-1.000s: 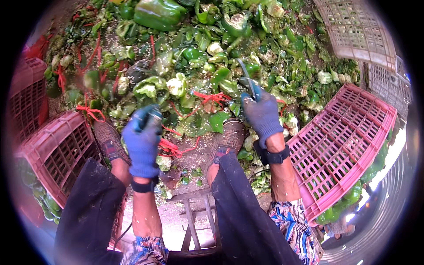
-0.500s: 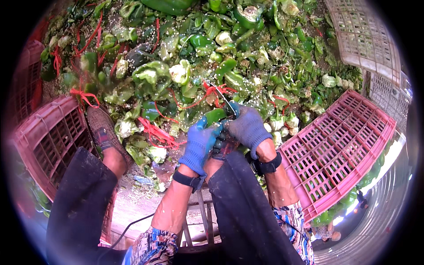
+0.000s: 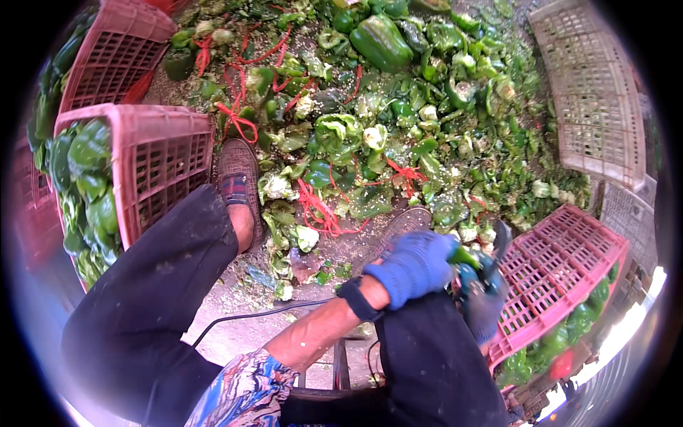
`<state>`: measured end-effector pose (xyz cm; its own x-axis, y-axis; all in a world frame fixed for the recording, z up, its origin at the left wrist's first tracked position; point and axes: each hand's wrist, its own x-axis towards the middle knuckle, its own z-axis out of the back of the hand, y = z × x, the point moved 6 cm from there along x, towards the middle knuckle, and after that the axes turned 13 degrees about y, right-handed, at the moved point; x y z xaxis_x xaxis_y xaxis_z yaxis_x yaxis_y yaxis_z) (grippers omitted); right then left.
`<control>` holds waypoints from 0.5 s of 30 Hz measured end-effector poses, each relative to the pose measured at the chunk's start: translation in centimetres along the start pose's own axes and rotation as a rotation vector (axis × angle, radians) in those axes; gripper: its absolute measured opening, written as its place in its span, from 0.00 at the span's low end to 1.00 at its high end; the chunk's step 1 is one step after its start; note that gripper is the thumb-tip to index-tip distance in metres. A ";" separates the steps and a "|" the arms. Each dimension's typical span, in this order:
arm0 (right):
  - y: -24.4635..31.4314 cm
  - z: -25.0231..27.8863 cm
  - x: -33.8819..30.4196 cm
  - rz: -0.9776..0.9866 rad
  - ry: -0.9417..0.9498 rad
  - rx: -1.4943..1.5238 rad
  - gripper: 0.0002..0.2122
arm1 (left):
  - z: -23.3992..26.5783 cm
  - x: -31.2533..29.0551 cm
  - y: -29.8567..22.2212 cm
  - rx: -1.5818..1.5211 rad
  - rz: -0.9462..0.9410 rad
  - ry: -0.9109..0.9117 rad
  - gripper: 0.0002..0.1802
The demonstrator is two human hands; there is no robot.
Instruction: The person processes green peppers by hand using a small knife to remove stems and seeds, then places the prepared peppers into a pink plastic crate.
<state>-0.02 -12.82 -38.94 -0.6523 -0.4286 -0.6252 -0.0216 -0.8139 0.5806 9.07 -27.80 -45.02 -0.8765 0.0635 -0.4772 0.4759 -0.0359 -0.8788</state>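
Observation:
My left hand (image 3: 421, 267), in a blue knit glove, reaches across above my right knee, with its fingers closed on a green pepper piece (image 3: 466, 257). Close beside it, my right hand (image 3: 485, 302), in a stained blue glove and partly blurred, is closed around a knife; the curved blade (image 3: 502, 242) points upward. The knife's handle is hidden in the fingers. Both hands are beside the near corner of a pink crate (image 3: 562, 267). Ahead of them, pepper scraps, cores and seeds (image 3: 370, 149) cover the floor, with red ties (image 3: 320, 213) among them.
A pink crate (image 3: 163, 146) holding green peppers (image 3: 92, 192) stands at left, another crate (image 3: 117, 50) behind it. More peppers (image 3: 569, 327) show beyond the right crate. A pale crate (image 3: 587, 92) stands far right. A whole pepper (image 3: 380, 44) lies ahead. A black cable (image 3: 249, 315) crosses near my legs.
Both hands have moved right and nearer to me, from over the scraps to beside the right crate, with knife and pepper piece. The view has turned, bringing the left crates' peppers into sight.

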 end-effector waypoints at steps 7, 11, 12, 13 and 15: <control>-4.3 25.2 -14.6 0.041 -0.439 0.208 0.13 | 5.5 -3.4 5.0 -0.271 -0.015 -0.396 0.13; -16.7 30.4 -23.7 0.031 -0.511 -0.037 0.21 | 13.6 -9.1 15.5 0.020 0.481 -0.859 0.11; -17.9 31.9 -19.8 0.026 -0.503 -0.080 0.23 | 15.4 -10.5 16.4 0.208 0.467 -0.883 0.11; -20.3 33.6 -20.4 0.012 -0.506 -0.141 0.25 | 15.9 -10.5 17.5 0.263 0.436 -0.862 0.16; -19.8 34.2 -19.6 -0.118 -0.559 0.004 0.25 | 15.3 -6.5 17.6 0.345 0.440 -0.709 0.23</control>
<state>-12.71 25.07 -20.34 -0.9469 -0.0616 -0.3157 -0.1206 -0.8419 0.5260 22.04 -44.10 -57.40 -0.5140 -0.6526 -0.5567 0.8304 -0.2158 -0.5137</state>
